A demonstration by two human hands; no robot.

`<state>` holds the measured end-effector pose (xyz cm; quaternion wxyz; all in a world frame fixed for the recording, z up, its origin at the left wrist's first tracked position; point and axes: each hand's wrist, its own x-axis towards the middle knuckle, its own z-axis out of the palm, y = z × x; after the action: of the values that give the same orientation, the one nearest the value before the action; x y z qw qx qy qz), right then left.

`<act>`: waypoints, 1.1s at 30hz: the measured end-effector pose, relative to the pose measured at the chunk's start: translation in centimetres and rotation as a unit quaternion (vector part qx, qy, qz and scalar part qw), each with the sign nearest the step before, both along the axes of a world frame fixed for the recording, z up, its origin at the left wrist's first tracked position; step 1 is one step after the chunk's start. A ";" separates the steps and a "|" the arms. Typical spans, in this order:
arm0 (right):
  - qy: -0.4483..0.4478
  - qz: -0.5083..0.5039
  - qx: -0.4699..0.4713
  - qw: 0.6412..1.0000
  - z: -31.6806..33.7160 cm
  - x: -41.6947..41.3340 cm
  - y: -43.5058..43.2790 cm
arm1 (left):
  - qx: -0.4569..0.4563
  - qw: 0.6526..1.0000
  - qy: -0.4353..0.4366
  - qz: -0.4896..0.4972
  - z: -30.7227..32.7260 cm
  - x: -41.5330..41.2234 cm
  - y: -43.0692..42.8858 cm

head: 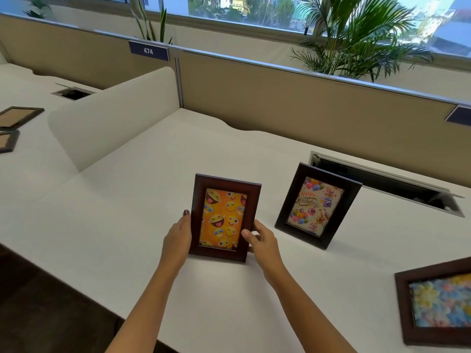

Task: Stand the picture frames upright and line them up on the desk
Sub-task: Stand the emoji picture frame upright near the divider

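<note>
1. Fingers of right hand clamped on the right edge of the emoji frame, thumb on the front moulding. Left hand pressed flat along the left edge, one fingertip showing at the side; both hands hold the frame between them.
2. Emoji frame upright, portrait, bottom edge on or just above the desk; contact not clear. Rear stand hidden, so cannot tell if it is opened.
3. Birthday frame already standing to the right, leaning back, angled slightly differently from the emoji frame, and set further back.
4. Flower frame lies flat near the right edge of view, not yet stood up. Two more frames lie flat on the neighbouring desk beyond the divider.
5. Risks, judged: release before the stand is out and seated would tip the frame backward or forward; smooth desk could let the foot slide; a frame out of line with the birthday frame spoils the row.
</note>
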<state>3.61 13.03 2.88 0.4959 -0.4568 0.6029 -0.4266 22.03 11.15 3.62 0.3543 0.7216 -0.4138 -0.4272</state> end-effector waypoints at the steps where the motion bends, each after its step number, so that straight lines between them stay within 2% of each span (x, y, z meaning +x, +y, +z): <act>1: 0.006 0.001 -0.001 1.000 0.0 0.0 0.0 | 0.004 1.000 0.006 0.003 0.0 0.2 0.0; 6: 0.019 0.010 -0.016 1.000 0.0 -0.2 0.3 | -0.005 1.000 0.010 0.006 0.2 0.4 0.1; 10: 0.035 0.019 -0.069 0.997 0.3 -0.1 0.6 | -0.013 0.999 0.011 0.027 0.3 0.6 0.0; 12: 0.039 0.019 -0.080 0.996 0.5 0.0 0.8 | -0.011 0.999 0.037 0.028 0.3 0.4 -0.1; 17: 0.047 0.035 -0.091 0.994 0.5 -0.1 1.0 | -0.045 0.984 0.173 0.029 0.2 -0.4 0.4; 33: 0.061 0.029 -0.083 0.994 0.4 0.3 0.3 | -0.059 0.972 0.227 -0.009 -0.6 -0.5 0.6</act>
<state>3.91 13.32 3.30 0.4305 -0.5388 0.5808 -0.4324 21.50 11.78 3.04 0.4773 0.5798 -0.3530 -0.5581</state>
